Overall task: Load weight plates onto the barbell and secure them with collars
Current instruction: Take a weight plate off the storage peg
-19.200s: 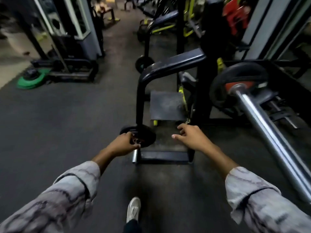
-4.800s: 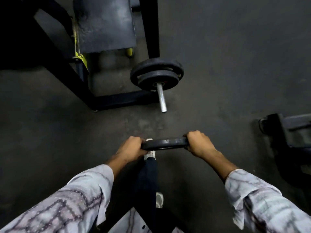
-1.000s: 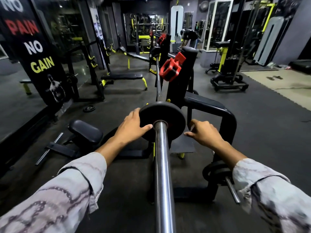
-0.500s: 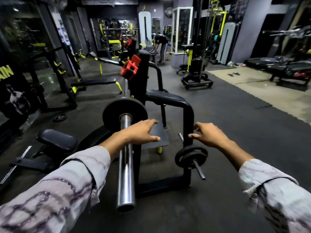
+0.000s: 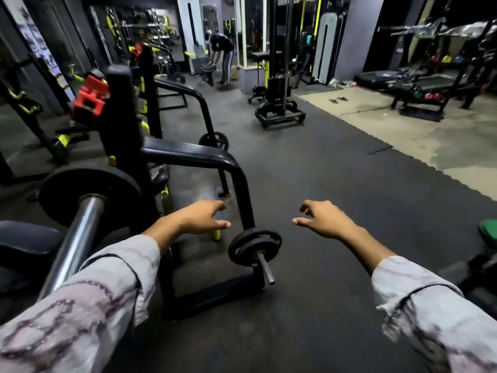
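The barbell at lower left carries one black plate; your left hand and right hand hover mid-frame, fingers loosely spread, holding nothing.

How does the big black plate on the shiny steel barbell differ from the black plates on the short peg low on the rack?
The large black weight plate sits alone on the long chrome barbell; the smaller black plates are stacked together on a short storage peg. The large plate is wider and stands higher; the small ones hang near the floor. All are round, black and upright, and neither hand touches them.
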